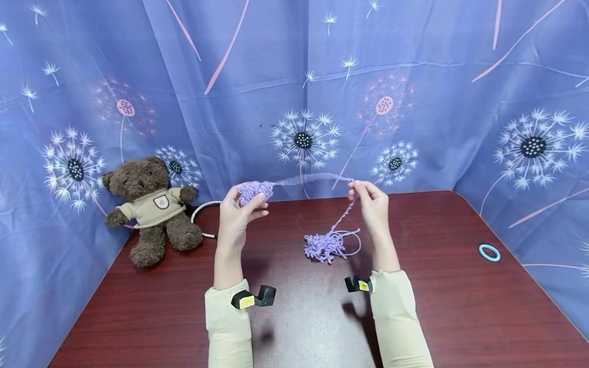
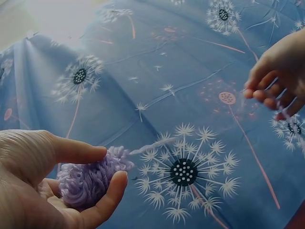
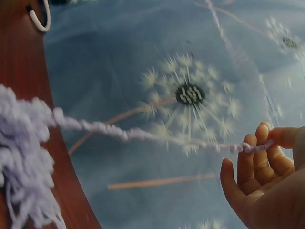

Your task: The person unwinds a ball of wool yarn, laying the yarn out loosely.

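My left hand (image 1: 236,217) grips a bundle of looped lilac yarn (image 1: 254,192) between thumb and fingers, raised above the table. From it a strand runs across to my right hand (image 1: 374,207), blurred along its middle in the head view. Thumb and fingertips of the right hand pinch this lilac yarn strand (image 3: 190,141). Below the pinch, the strand slants down to a second lilac yarn clump (image 1: 324,248), full of small loops, with loose thin ends curling out on its right side.
A brown teddy bear (image 1: 154,209) in a pale shirt sits at the table's back left, with a white cord (image 1: 202,205) beside it. A turquoise ring (image 1: 489,252) lies at the right on the dark red table (image 1: 460,306). Behind hangs a blue dandelion-print curtain (image 1: 257,117).
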Motion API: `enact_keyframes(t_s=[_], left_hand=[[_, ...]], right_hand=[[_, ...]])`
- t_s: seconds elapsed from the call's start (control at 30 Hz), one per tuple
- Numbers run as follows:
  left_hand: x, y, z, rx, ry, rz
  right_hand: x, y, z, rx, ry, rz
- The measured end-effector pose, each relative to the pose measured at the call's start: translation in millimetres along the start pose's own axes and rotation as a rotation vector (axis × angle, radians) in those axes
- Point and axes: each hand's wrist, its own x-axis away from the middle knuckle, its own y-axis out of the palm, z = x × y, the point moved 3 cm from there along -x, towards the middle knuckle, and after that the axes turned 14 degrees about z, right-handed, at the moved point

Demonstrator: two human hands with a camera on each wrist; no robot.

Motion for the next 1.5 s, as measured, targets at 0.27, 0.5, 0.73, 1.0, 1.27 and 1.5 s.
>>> enact_keyframes(t_s=[0.27, 0.5, 0.73, 1.0, 1.27, 1.5], left_hand=[[-2.6, -6.2, 1.8, 0.016, -0.012, -0.005], [-0.9, -6.4, 2.6, 0.014, -0.054, -0.049], [1.4, -1.2, 0.4, -0.001, -0.044, -0.054], [4.3, 8.8, -3.5, 0.014, -0.024, -0.08], [10.2, 23.4, -9.9, 0.0, -0.031, -0.135], [13.9, 32.5, -13.7, -0.019, -0.033, -0.159]], right_hand=[[-19.3, -29.3, 3.3, -0.092, 0.036, 0.147], [-24.6, -42.1, 7.3, -0.099, 0.08, 0.198], [-16.5, -24.9, 11.0, 0.062, 0.078, 0.081], [15.5, 18.3, 3.0, 0.187, -0.059, -0.103], [56.2, 56.3, 0.2, 0.22, -0.134, -0.395], [71.7, 66.3, -1.2, 0.144, -0.125, -0.478]])
